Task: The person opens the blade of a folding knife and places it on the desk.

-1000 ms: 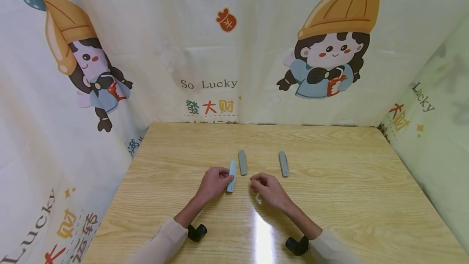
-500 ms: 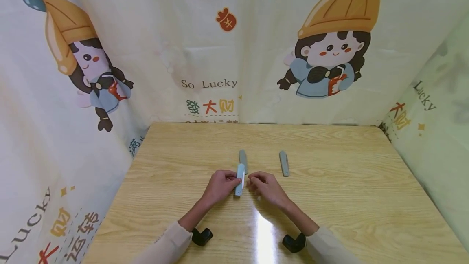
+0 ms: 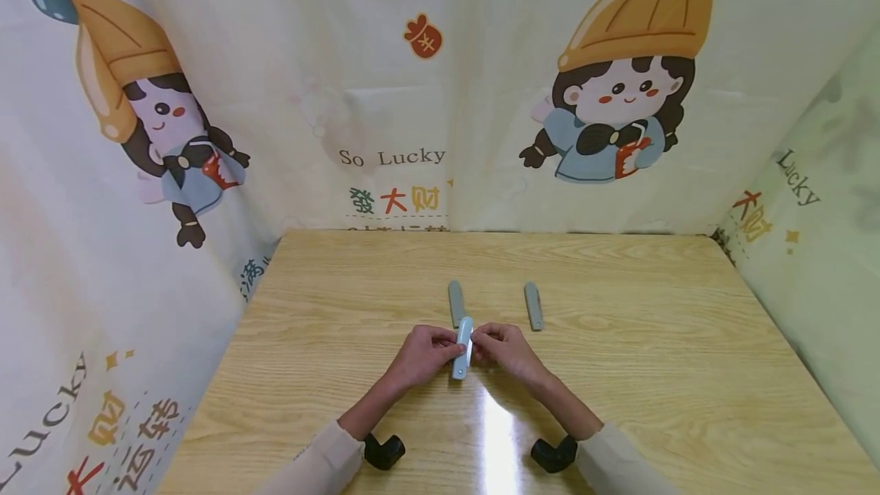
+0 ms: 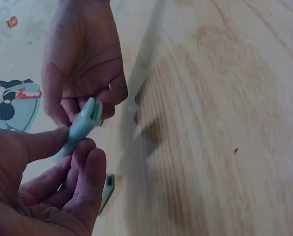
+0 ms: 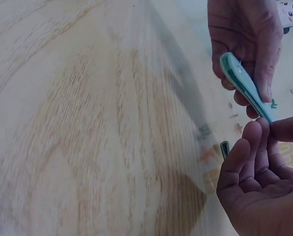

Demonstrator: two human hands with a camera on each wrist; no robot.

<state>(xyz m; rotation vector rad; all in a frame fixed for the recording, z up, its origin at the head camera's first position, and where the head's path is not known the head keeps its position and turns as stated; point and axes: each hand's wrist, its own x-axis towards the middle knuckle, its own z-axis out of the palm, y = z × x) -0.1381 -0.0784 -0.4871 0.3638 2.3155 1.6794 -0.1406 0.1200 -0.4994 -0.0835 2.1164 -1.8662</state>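
A light blue folding knife point(image 3: 464, 331) is held above the table, with a thin pale blade-like strip showing along its right side in the head view. My left hand point(image 3: 425, 356) pinches its handle between thumb and fingers. From the other side my right hand point(image 3: 512, 350) brings thumb and forefinger together on the knife; the right wrist view shows that pinch at one end of the knife point(image 5: 245, 82). Across the left wrist view the knife point(image 4: 81, 125) slants between both hands, its slotted end toward the camera. Fingers hide part of the blade.
Two grey folding knives lie on the wooden table point(image 3: 653, 342): one point(image 3: 455, 300) just beyond my hands, another point(image 3: 533, 306) farther right. A printed curtain point(image 3: 481, 98) closes off the back and sides. Black wrist mounts point(image 3: 385, 452) hang beneath both forearms.
My left hand has carried the light blue knife right and slightly nearer to me. A pale strip has come into view beside its handle, and my right fingers have closed onto the knife.
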